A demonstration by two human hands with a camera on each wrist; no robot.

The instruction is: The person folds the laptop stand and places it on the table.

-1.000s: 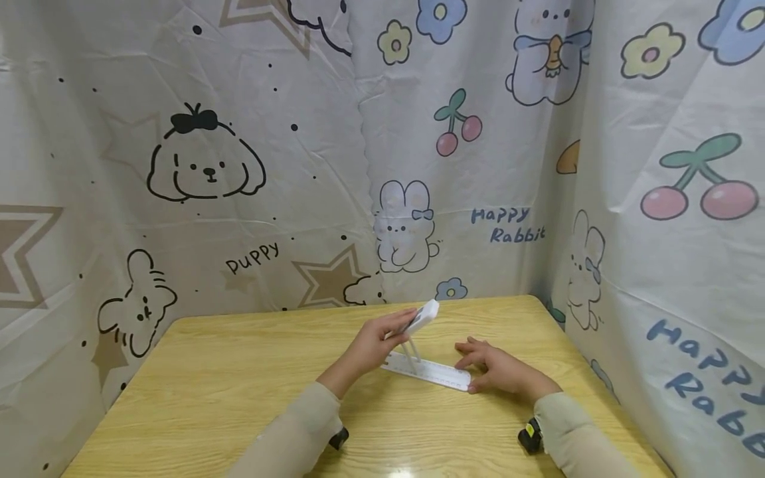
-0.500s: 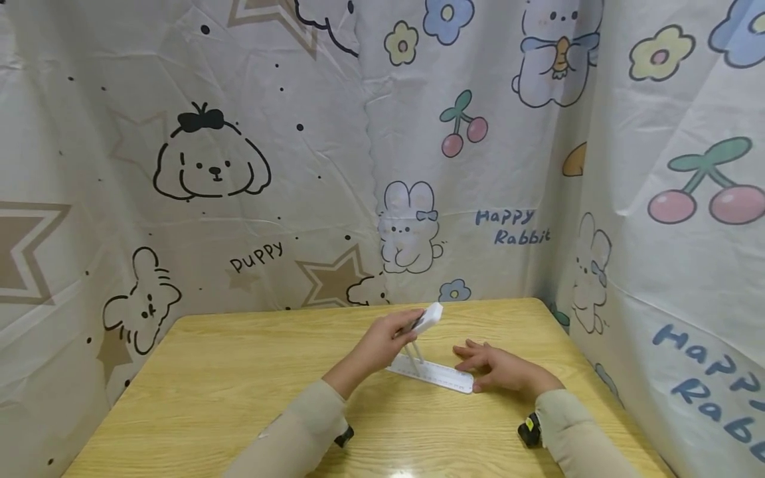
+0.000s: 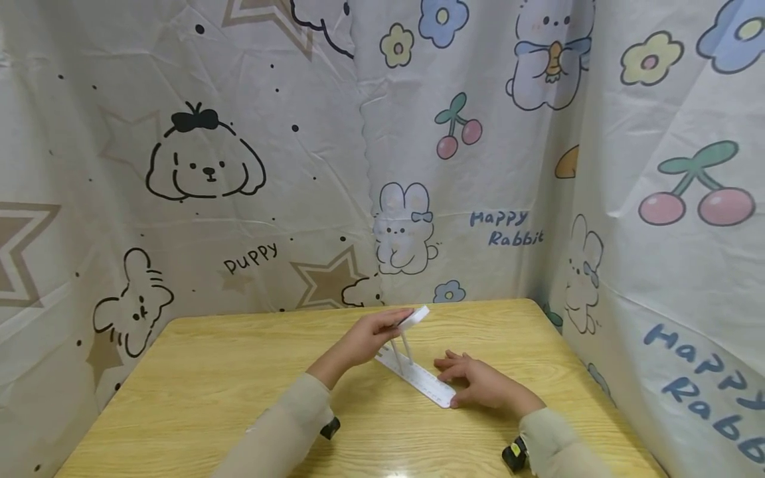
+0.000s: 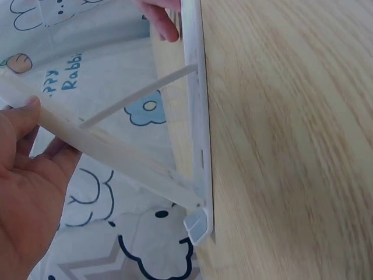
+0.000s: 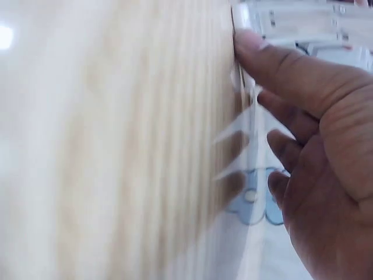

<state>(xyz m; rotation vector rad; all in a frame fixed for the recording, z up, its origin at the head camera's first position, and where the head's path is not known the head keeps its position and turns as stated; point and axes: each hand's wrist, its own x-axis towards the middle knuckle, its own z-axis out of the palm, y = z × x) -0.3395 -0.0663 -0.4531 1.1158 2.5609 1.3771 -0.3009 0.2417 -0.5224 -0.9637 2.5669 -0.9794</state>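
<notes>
The left hand's (image 3: 363, 337) fingers (image 4: 24, 119) pinched the raised arm (image 4: 111, 144) of a white stand (image 3: 412, 320), presumably to hold its tilt — two thin struts (image 4: 140, 95) spanned arm and base. The right hand's (image 3: 484, 383) thumb touched the slotted base's (image 3: 421, 382) near end, fingers loosely spread, gripping nothing — likely steadying the smooth, plastic-looking strip on the wood-grained desk (image 3: 239, 385).

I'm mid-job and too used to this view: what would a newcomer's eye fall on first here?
Probably the white folding stand right of centre on the wood-grain table, its raised bar gripped by the left hand. Next, the right hand, its thumb at the near end of the stand's base. Behind them, the cartoon-printed cloth stands out, with a bow-topped puppy face at upper left.
</notes>
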